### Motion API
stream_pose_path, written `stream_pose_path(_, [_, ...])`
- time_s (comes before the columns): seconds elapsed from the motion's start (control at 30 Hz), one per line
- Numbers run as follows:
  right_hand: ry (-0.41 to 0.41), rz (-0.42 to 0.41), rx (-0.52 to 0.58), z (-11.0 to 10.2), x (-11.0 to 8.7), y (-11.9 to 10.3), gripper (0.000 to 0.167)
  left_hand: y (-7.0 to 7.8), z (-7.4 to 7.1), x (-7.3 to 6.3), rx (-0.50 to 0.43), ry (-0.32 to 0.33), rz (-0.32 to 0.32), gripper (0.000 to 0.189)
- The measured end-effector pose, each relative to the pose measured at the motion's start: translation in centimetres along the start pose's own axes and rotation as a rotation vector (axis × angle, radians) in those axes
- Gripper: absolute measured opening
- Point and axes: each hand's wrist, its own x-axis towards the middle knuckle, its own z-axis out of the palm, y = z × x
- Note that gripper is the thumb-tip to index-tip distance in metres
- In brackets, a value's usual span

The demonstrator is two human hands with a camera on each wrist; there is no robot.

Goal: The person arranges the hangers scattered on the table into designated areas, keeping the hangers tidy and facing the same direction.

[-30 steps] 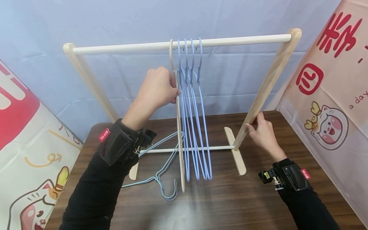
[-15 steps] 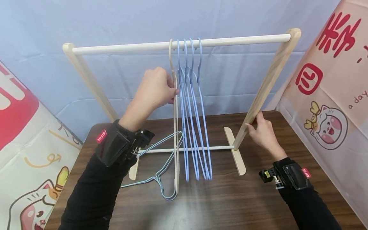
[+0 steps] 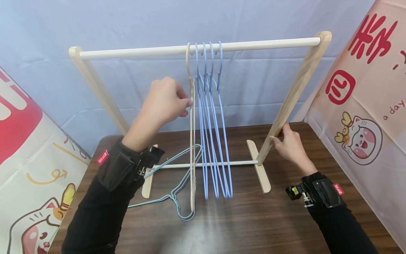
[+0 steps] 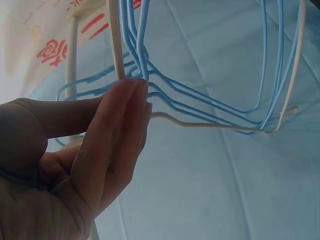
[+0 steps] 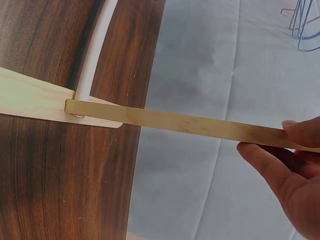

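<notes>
A cream clothes hanger [image 3: 192, 151] hangs from the white rail [image 3: 133, 53] of a small wooden clothes rack, left of several blue hangers [image 3: 219, 141]. At its upper part are the fingertips of my left hand [image 3: 166, 100]. In the left wrist view the fingers of that hand [image 4: 110, 145] lie close together and fairly straight, overlapping the hanger; the thumb tip is hidden behind them. My right hand [image 3: 290, 146] grips the rack's right post [image 3: 293, 95] low down. The right wrist view has thumb and fingers on either side of this wooden post [image 5: 190, 125].
Light blue wire hangers [image 3: 174, 192] lie on the brown table [image 3: 241, 225] under the rack, with their hooks towards me. A white lower bar [image 3: 238, 163] joins the rack's feet [image 3: 258, 167]. Printed cloths stand at left and right, a plain blue one behind.
My left hand has moved left and slightly down, its fingertips slipping back along the cream hanger. The hanger's lower end has swung left. My right hand stays on the post.
</notes>
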Motion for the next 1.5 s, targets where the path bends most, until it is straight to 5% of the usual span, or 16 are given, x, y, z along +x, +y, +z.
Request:
stream_pose_path(0.33, [-0.013,-0.002,0.014,-0.1,0.1,0.0,0.039,-1.2,-0.1,-1.1,-0.021,0.040,0.050,0.017])
stream_pose_path(0.63, [-0.015,-0.006,0.012,-0.1,0.2,0.0,0.038,-2.6,0.1,-2.1,-0.041,0.010,0.025,0.018])
stream_pose_path(1.2, [-0.011,0.000,0.014,-0.2,0.1,0.2,0.039,-7.7,2.5,-2.9,-0.027,-0.115,-0.052,0.015])
stream_pose_path(1.5, [-0.011,-0.006,0.019,-0.2,0.1,0.1,0.038,-10.5,4.3,-3.0,0.018,-0.225,-0.103,0.028])
